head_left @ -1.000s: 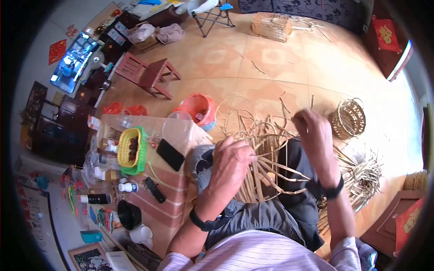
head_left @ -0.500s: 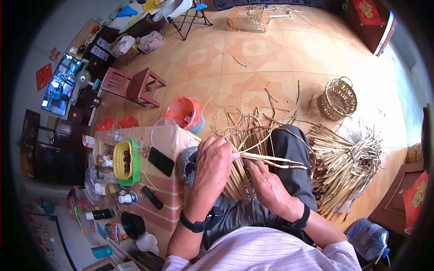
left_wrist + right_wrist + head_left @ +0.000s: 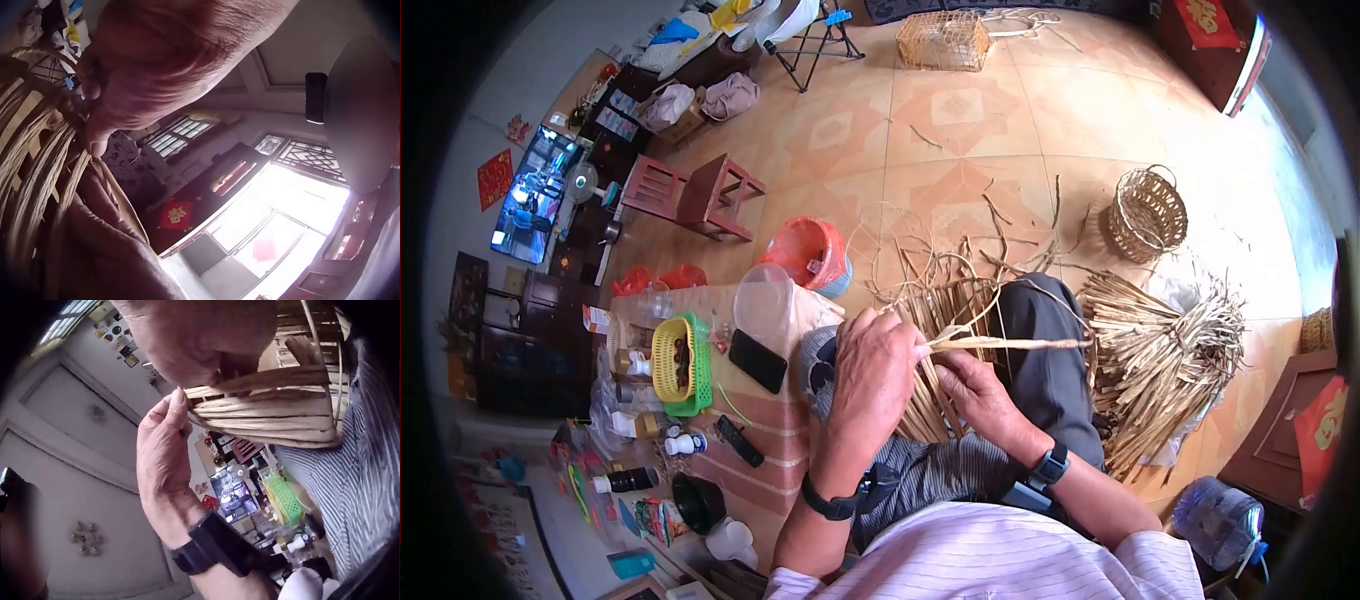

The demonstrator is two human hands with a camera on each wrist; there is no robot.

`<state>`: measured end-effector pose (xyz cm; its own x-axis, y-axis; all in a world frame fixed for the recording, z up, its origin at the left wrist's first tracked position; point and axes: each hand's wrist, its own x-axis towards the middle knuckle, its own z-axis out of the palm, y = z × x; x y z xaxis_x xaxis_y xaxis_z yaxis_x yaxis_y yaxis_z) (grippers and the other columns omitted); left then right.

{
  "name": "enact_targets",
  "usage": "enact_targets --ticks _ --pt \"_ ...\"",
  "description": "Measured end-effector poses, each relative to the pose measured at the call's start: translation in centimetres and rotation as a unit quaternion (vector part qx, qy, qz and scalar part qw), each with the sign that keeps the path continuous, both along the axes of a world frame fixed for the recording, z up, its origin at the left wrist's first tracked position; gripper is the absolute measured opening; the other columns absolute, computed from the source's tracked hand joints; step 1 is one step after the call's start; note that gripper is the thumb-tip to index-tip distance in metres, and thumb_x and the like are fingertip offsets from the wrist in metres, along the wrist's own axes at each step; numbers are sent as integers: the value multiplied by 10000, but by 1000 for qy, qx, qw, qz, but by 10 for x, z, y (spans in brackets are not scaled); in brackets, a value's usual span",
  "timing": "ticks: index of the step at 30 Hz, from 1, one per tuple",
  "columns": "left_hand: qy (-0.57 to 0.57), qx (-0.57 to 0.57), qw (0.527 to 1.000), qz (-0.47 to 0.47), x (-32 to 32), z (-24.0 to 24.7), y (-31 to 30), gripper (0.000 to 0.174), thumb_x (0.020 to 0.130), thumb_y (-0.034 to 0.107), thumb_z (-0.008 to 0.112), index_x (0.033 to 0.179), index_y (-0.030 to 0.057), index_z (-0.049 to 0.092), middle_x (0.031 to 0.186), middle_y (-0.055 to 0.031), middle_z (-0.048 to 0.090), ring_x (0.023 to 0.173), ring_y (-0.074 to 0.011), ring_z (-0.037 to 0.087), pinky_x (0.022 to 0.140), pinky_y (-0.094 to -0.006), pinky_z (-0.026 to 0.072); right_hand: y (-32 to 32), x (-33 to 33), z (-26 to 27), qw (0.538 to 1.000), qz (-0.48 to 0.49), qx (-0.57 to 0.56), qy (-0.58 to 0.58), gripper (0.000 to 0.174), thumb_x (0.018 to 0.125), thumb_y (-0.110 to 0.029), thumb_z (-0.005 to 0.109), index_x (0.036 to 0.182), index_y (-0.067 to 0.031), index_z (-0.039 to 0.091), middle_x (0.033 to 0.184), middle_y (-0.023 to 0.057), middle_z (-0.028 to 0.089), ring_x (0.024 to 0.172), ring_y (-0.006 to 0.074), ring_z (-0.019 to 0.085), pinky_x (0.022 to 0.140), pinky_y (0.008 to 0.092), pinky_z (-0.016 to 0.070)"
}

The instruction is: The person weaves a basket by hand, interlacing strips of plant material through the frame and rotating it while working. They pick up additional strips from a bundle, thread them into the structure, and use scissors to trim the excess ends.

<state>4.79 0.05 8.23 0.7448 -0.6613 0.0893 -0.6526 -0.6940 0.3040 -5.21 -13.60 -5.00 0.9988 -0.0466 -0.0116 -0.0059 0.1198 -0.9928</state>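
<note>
A partly woven basket (image 3: 262, 419) of tan plant strips sits in the person's lap, its long loose ends spreading toward the floor. At its near edge the left hand (image 3: 870, 370) pinches a strip between thumb and forefinger; in the right wrist view the left thumb (image 3: 178, 403) presses on the weave. A pale strip end (image 3: 1020, 344) sticks out to the right from that grip, over the knee. Close by on the right, the right hand (image 3: 992, 405) grips the strips at the basket's side, its fingers partly hidden behind them in the right wrist view.
A bundle of dry strips (image 3: 1170, 350) lies on the floor at right, below a finished-looking woven basket (image 3: 1148, 215). On the left a table holds a phone (image 3: 757, 361), a yellow-green basket (image 3: 680, 365) and bottles. A red-lined bucket (image 3: 805, 255) stands beyond it.
The right hand has come down from its raised place at the right to the basket beside the left hand. The strip ends now lie close together instead of fanned out.
</note>
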Motion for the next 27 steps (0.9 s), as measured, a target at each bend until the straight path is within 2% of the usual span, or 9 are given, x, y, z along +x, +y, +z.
enact_targets --ticks 6,12,15,18,19,22,23,26,27 --pt "-2 -8 1000 7 -29 10 -3 165 880 165 846 965 55 757 974 -120 692 1007 -362 639 974 -506 482 -7 -17 27 986 -39 -149 -70 259 1046 -7 655 1299 21 700 1072 264 711 985 411 699 890 426 570" --pt "-61 0 998 21 -45 -4 -8 164 837 138 849 938 82 732 958 -97 675 992 -342 632 927 -494 468 -18 -28 26 963 -32 -258 -75 241 992 -5 697 1232 -8 729 1026 253 741 945 473 709 817 493 588" --pt "-70 -19 997 14 -45 -6 -8 167 829 123 842 928 84 713 952 -98 671 976 -338 627 910 -495 462 -21 -30 33 952 -75 -285 -83 111 1048 -53 730 1143 -7 764 920 212 735 792 384 711 750 423 585" --pt "-49 -28 998 5 -42 -1 -5 176 839 120 839 967 79 725 949 -99 671 976 -341 628 910 -493 464 -24 -30 38 977 -58 -202 -36 93 1057 -89 738 1080 -7 774 874 218 715 735 373 666 719 424 567" --pt "-41 -33 999 -1 -40 0 -4 182 843 120 839 984 80 732 956 -96 675 983 -340 631 911 -491 465 -27 -29 42 982 -47 -178 -38 137 1094 -131 719 1055 -9 766 799 147 680 677 285 598 676 400 530" --pt "-19 -44 999 -16 -39 1 0 206 853 121 841 1036 81 752 982 -88 691 1006 -337 639 919 -484 468 -34 -33 42 994 27 -94 56 195 1109 -179 688 1029 -11 746 840 152 675 759 311 655 737 428 551" --pt "-16 -45 999 -20 -39 1 2 217 857 122 843 1053 82 759 994 -84 698 1014 -335 642 924 -481 469 -35 -34 45 996 45 1 72 315 1169 -261 629 978 -34 732 729 32 553 668 144 504 640 320 455" --pt "-11 -48 998 -36 -37 0 7 240 864 132 850 1087 87 770 1014 -76 711 1027 -329 648 936 -472 472 -50 -37 66 945 100 221 219 353 1194 -311 595 970 -78 736 697 -69 465 630 54 388 581 251 317" --pt "-10 -48 998 -42 -36 0 8 247 866 136 852 1095 89 773 1018 -74 714 1029 -327 650 939 -469 473 -49 -35 73 950 95 217 201 352 1205 -334 572 996 -101 732 688 -113 428 610 31 313 565 235 222"
